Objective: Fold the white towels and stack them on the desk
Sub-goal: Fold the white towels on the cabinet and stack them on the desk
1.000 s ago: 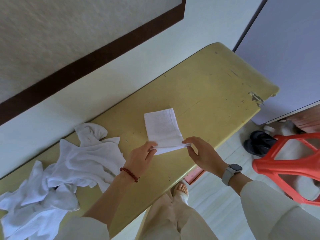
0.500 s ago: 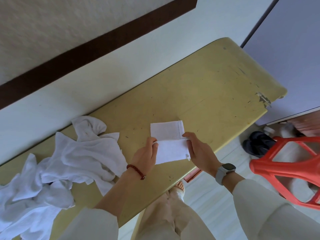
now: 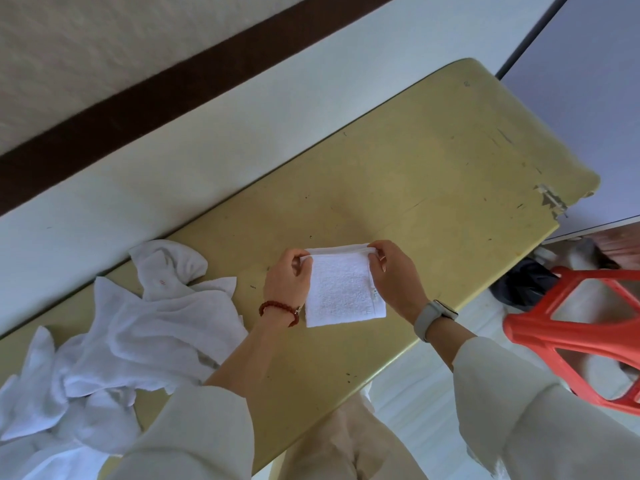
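Observation:
A small white towel (image 3: pixel 343 289), folded into a near square, lies on the yellow desk (image 3: pixel 433 174) near its front edge. My left hand (image 3: pixel 287 277) pinches the towel's far left corner. At the far right corner, my right hand (image 3: pixel 394 271) pinches the folded edge. Both hands rest on the far fold, where the layers meet. A heap of crumpled white towels (image 3: pixel 131 334) covers the desk's left end, beside my left forearm.
A wall with a dark brown band (image 3: pixel 173 95) runs along the desk's far side. An orange plastic chair (image 3: pixel 581 323) stands right of the desk, with dark shoes (image 3: pixel 523 282) on the floor behind it. The desk's right corner is chipped (image 3: pixel 550 199).
Both hands carried the near edge of the towel up and over to the far edge, halving its length. The towel now lies flat as a square.

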A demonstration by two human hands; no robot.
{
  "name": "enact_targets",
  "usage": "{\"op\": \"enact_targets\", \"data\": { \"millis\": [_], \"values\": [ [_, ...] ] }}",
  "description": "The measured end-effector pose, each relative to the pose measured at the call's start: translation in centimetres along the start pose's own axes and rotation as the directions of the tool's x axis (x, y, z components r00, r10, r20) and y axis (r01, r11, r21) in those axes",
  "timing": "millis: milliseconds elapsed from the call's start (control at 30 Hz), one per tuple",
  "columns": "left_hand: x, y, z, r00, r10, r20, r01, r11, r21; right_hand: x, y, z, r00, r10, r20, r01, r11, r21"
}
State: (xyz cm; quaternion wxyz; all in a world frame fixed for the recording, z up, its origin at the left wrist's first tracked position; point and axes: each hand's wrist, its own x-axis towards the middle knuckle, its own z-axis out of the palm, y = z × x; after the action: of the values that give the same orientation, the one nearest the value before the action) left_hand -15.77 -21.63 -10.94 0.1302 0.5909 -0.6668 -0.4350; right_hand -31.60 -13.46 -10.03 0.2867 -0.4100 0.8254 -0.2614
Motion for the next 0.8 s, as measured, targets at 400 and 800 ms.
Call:
{"op": "enact_targets", "data": {
  "millis": [400, 800],
  "values": [
    [2.3, -0.6, 0.3, 0.995, 0.103, 0.001, -0.102, 0.984, 0.145, 1.9, -0.4, 1.1, 0.996, 0.089, 0.004, -0.089, 0.996, -0.028],
    [2.2, -0.3, 0.6, 1.000, 0.026, -0.015, -0.020, 0.943, 0.331, 2.4, -1.1, 1.4, 0.995, 0.099, -0.028, -0.102, 0.990, -0.101]
  ]
}}
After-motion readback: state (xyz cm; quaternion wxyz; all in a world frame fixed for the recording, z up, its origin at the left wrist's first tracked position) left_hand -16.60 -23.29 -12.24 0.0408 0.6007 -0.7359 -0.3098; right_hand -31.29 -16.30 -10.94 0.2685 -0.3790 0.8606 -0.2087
